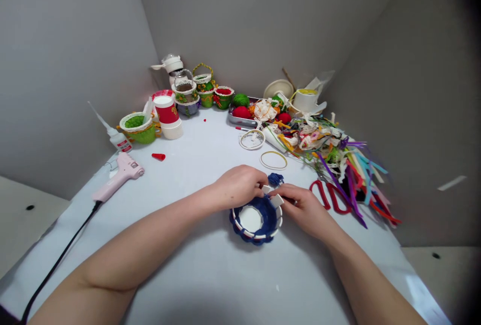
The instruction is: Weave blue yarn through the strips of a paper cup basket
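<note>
A small white paper cup (251, 219) with dark blue yarn woven round its cut strips lies on the white table (210, 275) in front of me. My left hand (240, 185) grips its far rim with fingers curled. My right hand (304, 207) pinches a white strip at the cup's right rim. A small clump of blue yarn (275, 179) lies just behind the cup, between my two hands.
A pink glue gun (119, 175) with a black cord lies at the left, near a glue bottle (117, 138) and a red cap (158, 156). Decorated cup baskets (203, 89) and a red cup (166, 109) stand at the back. Coloured ribbons (349, 170), red scissors (328, 196) and two rings (273, 160) lie at the right.
</note>
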A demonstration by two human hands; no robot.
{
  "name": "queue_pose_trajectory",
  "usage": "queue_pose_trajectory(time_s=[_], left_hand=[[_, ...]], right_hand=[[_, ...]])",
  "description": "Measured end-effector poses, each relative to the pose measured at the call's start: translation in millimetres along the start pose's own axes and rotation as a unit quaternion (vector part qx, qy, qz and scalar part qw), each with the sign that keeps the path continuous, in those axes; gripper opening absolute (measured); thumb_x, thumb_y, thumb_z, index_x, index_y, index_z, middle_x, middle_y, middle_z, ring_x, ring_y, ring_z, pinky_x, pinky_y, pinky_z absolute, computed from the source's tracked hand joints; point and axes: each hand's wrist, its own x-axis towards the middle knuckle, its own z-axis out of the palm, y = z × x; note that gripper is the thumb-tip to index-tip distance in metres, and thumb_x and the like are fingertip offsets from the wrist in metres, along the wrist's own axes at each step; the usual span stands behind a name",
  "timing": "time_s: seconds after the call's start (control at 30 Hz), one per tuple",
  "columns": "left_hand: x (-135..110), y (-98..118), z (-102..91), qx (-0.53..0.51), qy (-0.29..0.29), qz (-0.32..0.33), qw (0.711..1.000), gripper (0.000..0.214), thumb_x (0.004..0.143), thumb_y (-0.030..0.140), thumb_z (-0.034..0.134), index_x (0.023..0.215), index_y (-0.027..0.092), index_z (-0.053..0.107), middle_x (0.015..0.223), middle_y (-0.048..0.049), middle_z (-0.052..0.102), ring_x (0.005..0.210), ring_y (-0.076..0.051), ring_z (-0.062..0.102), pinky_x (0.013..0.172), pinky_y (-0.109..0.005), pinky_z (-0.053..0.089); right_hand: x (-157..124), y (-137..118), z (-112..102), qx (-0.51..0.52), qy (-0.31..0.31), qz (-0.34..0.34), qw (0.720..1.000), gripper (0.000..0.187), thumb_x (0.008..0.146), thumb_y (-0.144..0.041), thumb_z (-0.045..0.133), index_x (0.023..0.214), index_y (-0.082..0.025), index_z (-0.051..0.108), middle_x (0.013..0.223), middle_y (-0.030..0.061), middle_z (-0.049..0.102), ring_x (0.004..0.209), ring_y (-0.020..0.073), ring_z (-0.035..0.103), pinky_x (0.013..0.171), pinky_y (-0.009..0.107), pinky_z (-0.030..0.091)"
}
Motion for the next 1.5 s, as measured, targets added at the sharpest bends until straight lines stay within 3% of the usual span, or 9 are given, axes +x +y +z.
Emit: queue_pose_trajectory(time_s=[0.13,0.37,0.57,0.87,1.07,1.3,1.5], left_hand=[[0,-2,-2.2,0.003,0.011,-0.017,1.0,0.016,0.079,0.024,0.055,0.085,0.02,0.069,0.08,-0.0012,0.07,0.074,-0.014,0.06,0.063,-0.023,0.039],[0,-2,-5.6,0.079,0.039,-0.075,0.993,0.022,0.081,0.026,0.049,0.082,0.018,0.07,0.083,-0.0068,0.071,0.08,-0.019,0.062,0.069,-0.028,0.043],[0,2,-2.5,0.099,0.038,-0.074,0.992,0.025,0.083,0.028,0.046,0.084,0.018,0.07,0.085,-0.0088,0.07,0.082,-0.021,0.063,0.072,-0.03,0.045],[-1,1,0.4,0.111,0.038,-0.067,0.991,0.026,0.084,0.028,0.045,0.081,0.017,0.068,0.083,-0.0098,0.07,0.081,-0.022,0.064,0.071,-0.031,0.046],[-1,2,1.8,0.122,0.039,-0.065,0.99,0.024,0.083,0.026,0.045,0.079,0.017,0.067,0.082,-0.0104,0.069,0.081,-0.023,0.064,0.071,-0.032,0.047],[-1,2,1.7,0.117,0.041,-0.063,0.99,0.023,0.081,0.022,0.044,0.078,0.017,0.066,0.079,-0.0104,0.069,0.079,-0.024,0.064,0.067,-0.032,0.047],[-1,1,2.0,0.113,0.051,-0.051,0.991,0.024,0.081,0.021,0.043,0.075,0.016,0.065,0.078,-0.0105,0.069,0.077,-0.024,0.065,0.064,-0.032,0.046]], right_hand=[[-1,-3,-6,-0.037,-0.024,-0.009,0.999,0.024,0.091,-0.024,0.044,0.086,-0.018,0.067,0.083,0.0044,0.066,0.077,0.0163,0.059,0.069,0.026,0.045],[-7,0,-15,-0.079,0.028,-0.027,0.996,0.023,0.091,-0.029,0.048,0.101,-0.021,0.067,0.094,0.007,0.068,0.085,0.0183,0.061,0.074,0.03,0.047],[-12,-17,-14,-0.065,0.061,-0.01,0.996,0.02,0.089,-0.033,0.049,0.085,-0.019,0.064,0.08,0.0063,0.065,0.071,0.016,0.057,0.056,0.025,0.044],[-13,-35,-11,-0.135,0.037,-0.026,0.99,0.019,0.092,-0.027,0.043,0.083,-0.019,0.058,0.075,0.0043,0.059,0.068,0.0147,0.052,0.053,0.024,0.038],[0,-52,-19,-0.254,0.013,-0.054,0.966,0.022,0.091,-0.028,0.043,0.078,-0.02,0.059,0.072,0.0039,0.059,0.067,0.0153,0.054,0.057,0.025,0.038],[10,-66,-19,-0.385,-0.024,-0.12,0.915,0.02,0.089,-0.025,0.047,0.077,-0.02,0.062,0.073,0.0059,0.058,0.068,0.0172,0.054,0.057,0.027,0.035],[12,-68,-23,-0.412,-0.083,-0.162,0.893,0.019,0.089,-0.02,0.048,0.076,-0.019,0.061,0.073,0.0056,0.057,0.067,0.0173,0.052,0.06,0.029,0.034]])
